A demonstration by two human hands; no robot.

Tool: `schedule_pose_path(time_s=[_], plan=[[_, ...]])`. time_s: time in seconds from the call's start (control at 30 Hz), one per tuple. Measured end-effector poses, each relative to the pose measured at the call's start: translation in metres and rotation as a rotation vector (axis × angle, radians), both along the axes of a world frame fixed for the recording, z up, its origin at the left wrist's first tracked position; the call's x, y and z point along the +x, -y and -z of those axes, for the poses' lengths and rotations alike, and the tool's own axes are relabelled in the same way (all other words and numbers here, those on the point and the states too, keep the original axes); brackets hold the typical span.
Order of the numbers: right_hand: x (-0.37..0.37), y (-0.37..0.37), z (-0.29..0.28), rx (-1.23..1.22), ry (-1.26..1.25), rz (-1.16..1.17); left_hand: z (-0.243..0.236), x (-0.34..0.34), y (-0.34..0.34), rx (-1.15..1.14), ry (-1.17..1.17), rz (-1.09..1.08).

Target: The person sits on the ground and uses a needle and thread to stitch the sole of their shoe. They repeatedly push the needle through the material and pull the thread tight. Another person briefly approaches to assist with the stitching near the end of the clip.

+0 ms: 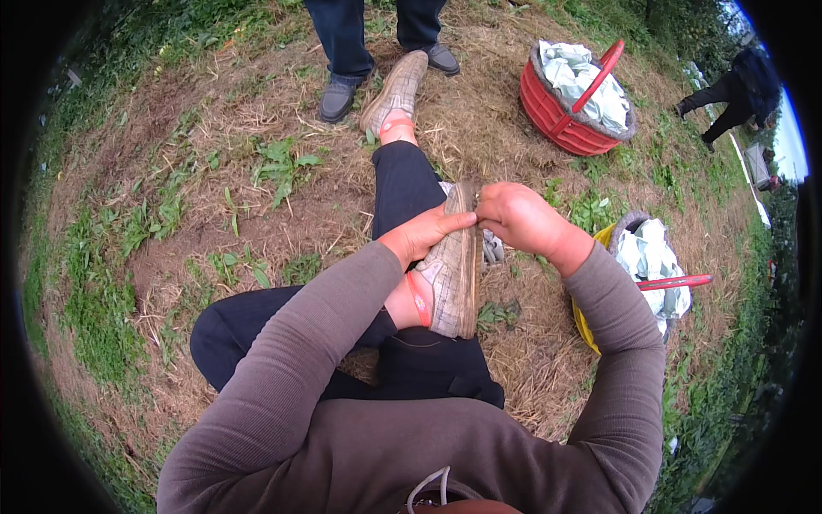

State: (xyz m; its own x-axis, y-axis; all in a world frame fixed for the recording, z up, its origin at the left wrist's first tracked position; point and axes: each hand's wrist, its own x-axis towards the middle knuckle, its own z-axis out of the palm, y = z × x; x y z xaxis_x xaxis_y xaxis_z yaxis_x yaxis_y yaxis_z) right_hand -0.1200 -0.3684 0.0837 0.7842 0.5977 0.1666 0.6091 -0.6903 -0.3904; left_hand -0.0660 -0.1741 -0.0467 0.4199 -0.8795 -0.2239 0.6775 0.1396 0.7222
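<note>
A worn, pale checked shoe [443, 287] is on my bent foot, turned so that its dirty sole edge faces right. My left hand [421, 235] is closed round its front part, with the thumb laid across the sole. At the toe end, my right hand [522, 218] has its fingers pinched together against the sole; whatever they hold is hidden. An orange-red band [419, 300] circles the ankle above the shoe. My other leg stretches forward, wearing a matching shoe [397, 90]. Something greyish [492, 248] shows just below my right hand, too covered to name.
A red basket [561, 120] filled with pale crumpled bags stands ahead to the right. Nearer on the right is a yellow basket [586, 327] with a red handle. A person's grey shoes [337, 100] stand just ahead. Farther right, another person [743, 90] bends over. Dry grass and weeds cover the ground.
</note>
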Motion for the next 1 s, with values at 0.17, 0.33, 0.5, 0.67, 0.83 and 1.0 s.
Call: schedule_pose_path(time_s=[0.17, 0.33, 0.5, 0.67, 0.83, 1.0], plan=[[-0.0006, 0.0008, 0.0006, -0.006, 0.007, -0.007, -0.0009, 0.0, 0.0001, -0.007, 0.006, 0.004], [-0.0015, 0.0002, -0.0002, 0.002, 0.01, -0.004, -0.0027, -0.0016, -0.0002, -0.005, -0.012, -0.016], [-0.0027, 0.0, -0.0019, 0.009, 0.015, -0.007, -0.0027, -0.0013, -0.0002, 0.005, -0.019, -0.006], [-0.0027, 0.0003, -0.0003, 0.017, 0.017, -0.004, -0.0016, -0.0001, 0.0002, -0.014, -0.035, -0.001], [-0.0024, 0.0018, 0.0013, 0.021, 0.027, -0.014, -0.0001, 0.0004, 0.0018, -0.023, -0.082, -0.005], [-0.0038, 0.0015, 0.0002, 0.037, 0.036, -0.011, 0.0005, 0.0009, 0.0015, -0.019, -0.06, 0.007]])
